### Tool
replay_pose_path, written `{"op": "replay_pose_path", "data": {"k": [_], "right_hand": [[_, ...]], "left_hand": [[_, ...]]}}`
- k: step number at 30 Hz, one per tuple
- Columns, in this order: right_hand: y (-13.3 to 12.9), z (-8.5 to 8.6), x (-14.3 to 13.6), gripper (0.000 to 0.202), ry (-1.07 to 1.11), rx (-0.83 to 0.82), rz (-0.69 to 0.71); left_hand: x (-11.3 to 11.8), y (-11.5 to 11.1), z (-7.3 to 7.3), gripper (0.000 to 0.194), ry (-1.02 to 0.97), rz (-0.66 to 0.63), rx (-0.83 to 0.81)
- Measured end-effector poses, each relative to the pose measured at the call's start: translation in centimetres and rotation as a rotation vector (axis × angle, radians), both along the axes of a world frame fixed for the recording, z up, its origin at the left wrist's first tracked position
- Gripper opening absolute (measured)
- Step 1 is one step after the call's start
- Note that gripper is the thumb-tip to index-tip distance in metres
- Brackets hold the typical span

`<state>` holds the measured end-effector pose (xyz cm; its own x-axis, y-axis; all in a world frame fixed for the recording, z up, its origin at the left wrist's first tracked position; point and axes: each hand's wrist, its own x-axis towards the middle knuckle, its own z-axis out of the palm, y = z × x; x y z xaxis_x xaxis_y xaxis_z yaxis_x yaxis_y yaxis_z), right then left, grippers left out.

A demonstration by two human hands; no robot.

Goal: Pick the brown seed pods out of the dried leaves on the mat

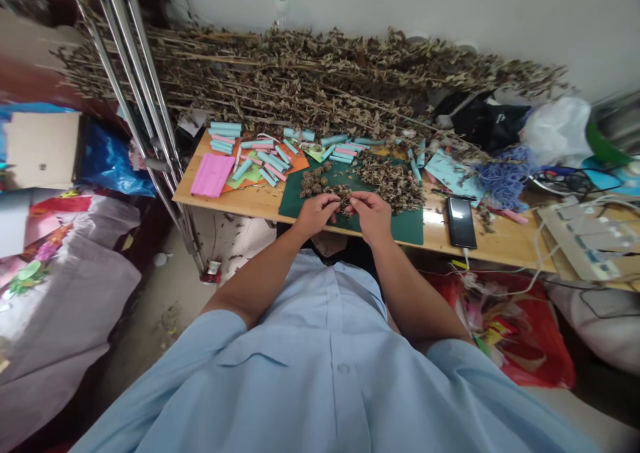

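My left hand (317,214) and my right hand (371,214) meet over a dark green mat (407,228) at the table's front edge. Pinched between their fingertips is a small clump of dried leaves (342,194), brown and crumpled. Just beyond my left hand sits a group of rolled leaf balls (313,181). A loose heap of dried leaves (393,181) spreads on the mat beyond and to the right of my right hand. The fingertips are partly hidden by the clump.
Blue and pink paper rolls (265,156) lie along the table behind the mat, with a pink paper stack (213,174) at left. Long dried plant stalks (300,80) fill the back. A phone (461,222), blue yarn (507,176) and a power strip (575,240) are at right. Metal crutches (135,73) stand left.
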<state>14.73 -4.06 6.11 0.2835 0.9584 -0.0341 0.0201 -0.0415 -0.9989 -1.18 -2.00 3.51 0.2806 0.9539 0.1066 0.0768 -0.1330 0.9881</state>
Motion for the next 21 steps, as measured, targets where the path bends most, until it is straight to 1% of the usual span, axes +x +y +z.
{"op": "replay_pose_path", "data": {"k": [3,5,8,10,15,21], "right_hand": [[-0.05,-0.25,-0.07,0.029,-0.012,-0.006,0.019],[-0.03,-0.4,-0.17,0.03,-0.019,-0.003,0.023],[0.13,-0.56,-0.26,0.03,-0.05,-0.008,0.02],[0.27,-0.59,-0.26,0.027,-0.071,-0.023,0.024],[0.29,-0.24,-0.19,0.021,-0.106,-0.029,0.061],[-0.16,-0.01,-0.2,0.031,-0.101,-0.034,0.12]], "left_hand": [[0.1,0.14,-0.47,0.019,-0.06,-0.007,-0.026],[0.15,0.21,-0.61,0.023,-0.099,-0.006,-0.046],[0.22,0.2,-0.58,0.028,-0.133,-0.016,-0.072],[0.26,0.15,-0.44,0.026,-0.144,-0.032,-0.076],[0.24,0.03,-0.05,0.022,-0.118,-0.026,-0.075],[0.14,0.11,-0.11,0.016,-0.075,-0.033,-0.067]]}}
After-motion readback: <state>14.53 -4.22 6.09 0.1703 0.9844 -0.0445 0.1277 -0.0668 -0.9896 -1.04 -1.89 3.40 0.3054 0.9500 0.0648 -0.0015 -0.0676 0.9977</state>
